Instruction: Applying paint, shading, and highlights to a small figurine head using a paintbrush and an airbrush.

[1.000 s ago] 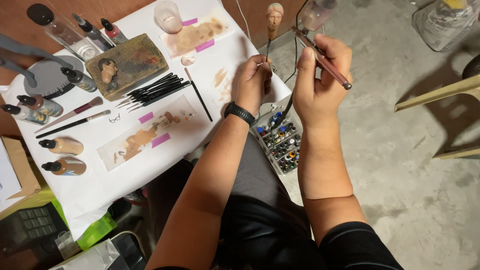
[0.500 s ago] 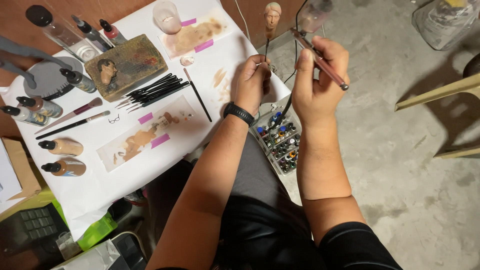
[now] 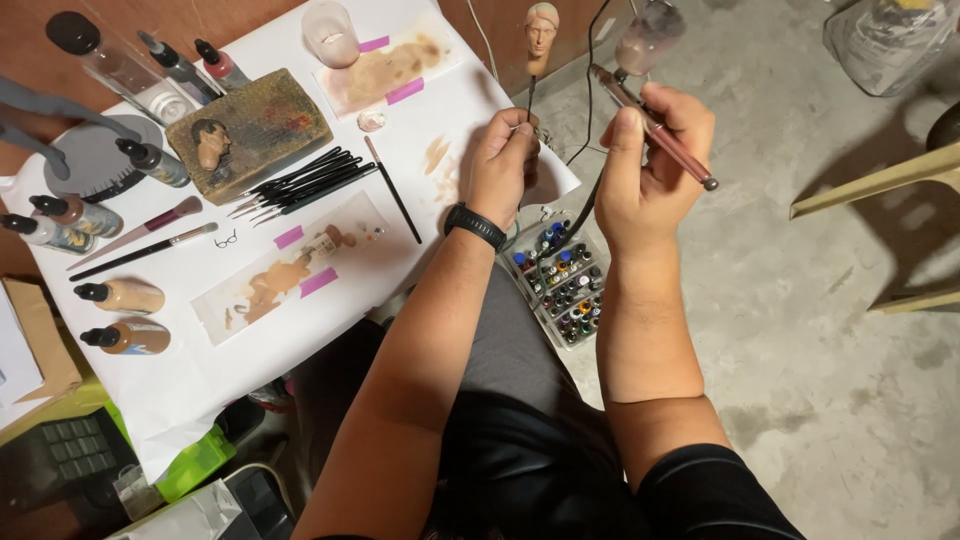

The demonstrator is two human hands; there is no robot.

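L hand (image 3: 503, 165): clenched round a thin dark stick (image 3: 530, 95), fingers curled tight, black wristband (image 3: 474, 225) on the wrist.
Mini head (image 3: 541, 28): small painted figure head w/ brown hair, upright on top of the stick, held out past the table edge, above the floor.
R hand (image 3: 650, 165): grasping an airbrush (image 3: 655, 130), thumb on top, other fingers wrapped under; body slanted, nozzle end up-left near the mini head but apart from it.
Airbrush cup (image 3: 648, 38): clear cup w/ pinkish-grey tint, sits on the front part of the airbrush, just R of the mini head.
Hose (image 3: 588, 205): dark, hangs down between the 2 hands.
Paint tray (image 3: 562, 285): clear box of small colour bottles, on the lap below both hands.
Table cover (image 3: 200, 380): white paper sheet, skin-tone smears and pink tape bits on it.
Brushes (image 3: 300, 182): bunch of thin black ones lying L of the L hand; 1 single black brush (image 3: 393, 190) closer to it.
Sponge block (image 3: 250, 132): brownish, stained, w/ a 2nd small head (image 3: 208, 143) resting on it.
Dropper bottles (image 3: 125, 315): 2 skin-tone ones at the sheet's L edge, more along the top L.
Cup (image 3: 331, 32): translucent pink, top of sheet.
Floor (image 3: 800, 350): grey concrete, R side.
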